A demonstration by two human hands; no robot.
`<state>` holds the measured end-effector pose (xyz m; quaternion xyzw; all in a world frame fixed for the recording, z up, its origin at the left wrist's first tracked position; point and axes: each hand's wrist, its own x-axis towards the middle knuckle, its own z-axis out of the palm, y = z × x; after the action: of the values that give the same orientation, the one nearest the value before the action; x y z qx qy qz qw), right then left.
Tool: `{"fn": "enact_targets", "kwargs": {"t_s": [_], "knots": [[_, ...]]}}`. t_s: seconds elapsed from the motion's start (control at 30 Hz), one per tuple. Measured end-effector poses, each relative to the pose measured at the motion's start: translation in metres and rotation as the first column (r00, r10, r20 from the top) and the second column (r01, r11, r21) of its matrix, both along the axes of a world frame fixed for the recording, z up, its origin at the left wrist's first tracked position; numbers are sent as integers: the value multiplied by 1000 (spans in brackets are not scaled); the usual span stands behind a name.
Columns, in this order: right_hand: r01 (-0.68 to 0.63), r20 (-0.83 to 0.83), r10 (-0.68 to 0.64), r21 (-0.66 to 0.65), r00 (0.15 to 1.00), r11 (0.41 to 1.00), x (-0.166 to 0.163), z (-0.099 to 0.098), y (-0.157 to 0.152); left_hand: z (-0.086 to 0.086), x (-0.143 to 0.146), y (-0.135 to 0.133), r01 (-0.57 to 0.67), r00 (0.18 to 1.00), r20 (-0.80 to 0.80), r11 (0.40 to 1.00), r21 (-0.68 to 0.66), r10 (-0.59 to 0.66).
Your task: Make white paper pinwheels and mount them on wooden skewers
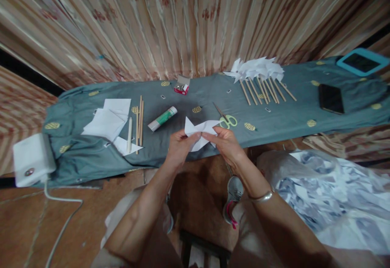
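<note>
A white paper pinwheel [198,128] is held between both my hands above the near edge of the table. My left hand [180,145] pinches its left side, and my right hand [226,142] pinches the right side; both thumbs meet at its middle. Just behind it lie scissors [228,121] with yellow-green handles. To the left rests a glue stick [163,118] with a green label. A small red box [182,86] of metal pins or tacks stands open farther back. Finished-looking paper pinwheels [258,70] on wooden sticks lie in a row at the back right.
On the left are paper sheets [111,117], several wooden sticks [140,119] and a white pen-like stick [129,134]. A white device [33,160] with a cable sits at the left end. A black phone [331,98] and a blue-framed tablet [362,61] lie right. A bag of paper scraps [332,191] stands near right.
</note>
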<state>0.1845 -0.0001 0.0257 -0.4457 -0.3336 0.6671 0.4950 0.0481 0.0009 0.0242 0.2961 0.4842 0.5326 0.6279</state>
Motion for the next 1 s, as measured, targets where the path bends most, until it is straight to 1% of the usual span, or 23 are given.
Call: {"fn": "enact_targets", "kwargs": {"t_s": [0.17, 0.27, 0.47, 0.63, 1.0], "knots": [[-4, -3, 4, -24, 1000, 1000, 0, 2, -1, -1, 0, -1, 18, 1000, 20, 1000, 12, -18], [-15, -12, 15, -15, 1000, 1000, 0, 3, 0, -1, -1, -2, 24, 999, 24, 1000, 14, -24], [-2, -5, 2, 9, 1000, 1000, 1, -1, 2, 4, 0, -3, 52, 998, 19, 999, -14, -52], [-1, 28, 2, -6, 1000, 1000, 1, -3, 3, 3, -1, -3, 86, 996, 22, 996, -16, -86], [-10, 23, 10, 2, 1000, 1000, -1, -3, 4, -2, -3, -2, 77, 997, 4, 997, 10, -77]]}}
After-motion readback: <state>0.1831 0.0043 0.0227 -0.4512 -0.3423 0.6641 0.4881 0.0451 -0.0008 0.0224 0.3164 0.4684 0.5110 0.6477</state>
